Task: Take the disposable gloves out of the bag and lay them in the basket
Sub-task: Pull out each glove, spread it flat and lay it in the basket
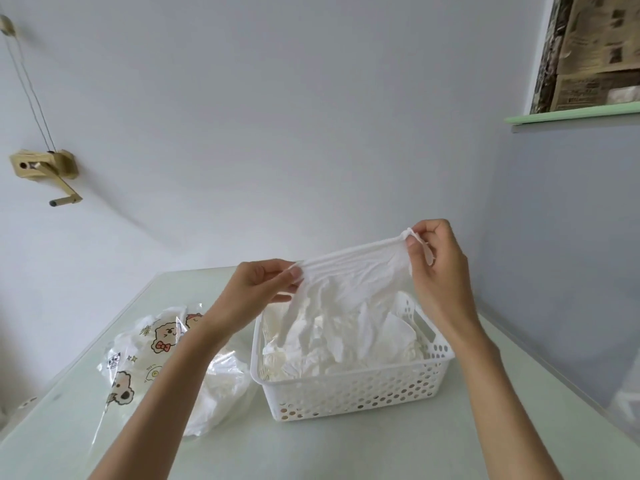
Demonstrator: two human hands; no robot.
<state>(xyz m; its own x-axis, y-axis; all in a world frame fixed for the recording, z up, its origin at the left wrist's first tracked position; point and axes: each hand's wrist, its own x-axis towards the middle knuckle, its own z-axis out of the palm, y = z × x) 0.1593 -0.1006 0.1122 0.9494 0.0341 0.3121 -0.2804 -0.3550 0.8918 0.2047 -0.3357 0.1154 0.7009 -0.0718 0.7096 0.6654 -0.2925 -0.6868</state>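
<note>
A thin, translucent white disposable glove [349, 275] is stretched between my two hands above the basket. My left hand [258, 285] pinches its left end and my right hand [436, 258] pinches its right end, held higher. The glove's lower part hangs down into the white perforated plastic basket [353, 389], where several crumpled gloves [346, 344] lie. Left of the basket, a clear plastic bag [145, 355] printed with cartoon bears lies on the table, partly behind my left forearm, with white gloves showing inside it.
The pale green table [346, 452] reaches the wall at the back and ends close to the right of the basket. A wooden hand-crank fitting [45, 171] hangs on the left wall. A green ledge [571, 114] sits high on the right.
</note>
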